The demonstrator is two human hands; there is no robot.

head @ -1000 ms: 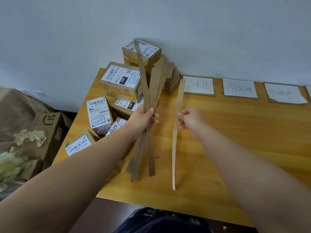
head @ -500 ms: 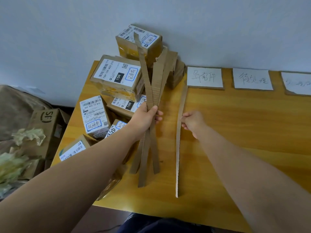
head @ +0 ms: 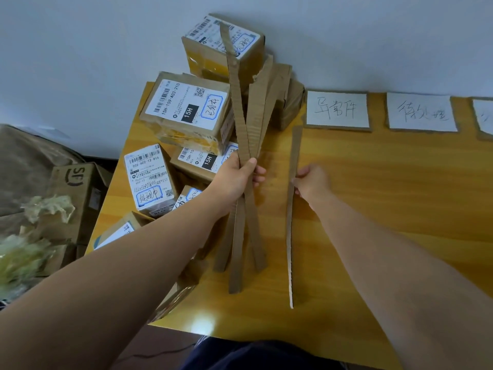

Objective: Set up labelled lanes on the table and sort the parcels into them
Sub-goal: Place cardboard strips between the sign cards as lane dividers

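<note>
My left hand (head: 234,180) grips a bundle of long cardboard strips (head: 249,124), held upright above the wooden table (head: 386,188). My right hand (head: 310,182) pinches a single cardboard strip (head: 293,217) that lies lengthwise on the table, its far end just left of the first handwritten label card (head: 336,109). A second label card (head: 422,112) and part of a third (head: 484,117) lie along the wall. Several parcels with white shipping labels are piled at the table's left end, among them a large one (head: 186,110), a top one (head: 213,49) and a small one (head: 149,180).
Left of the table, on the floor, stands a brown SF carton (head: 76,188) with crumpled pale packing paper (head: 48,209) beside it. The wall runs right behind the labels. The table's near edge is close to my body.
My right hand has lowered the single strip from a raised tilt down flat onto the table, left of the first label. My left hand keeps the bundle in about the same place.
</note>
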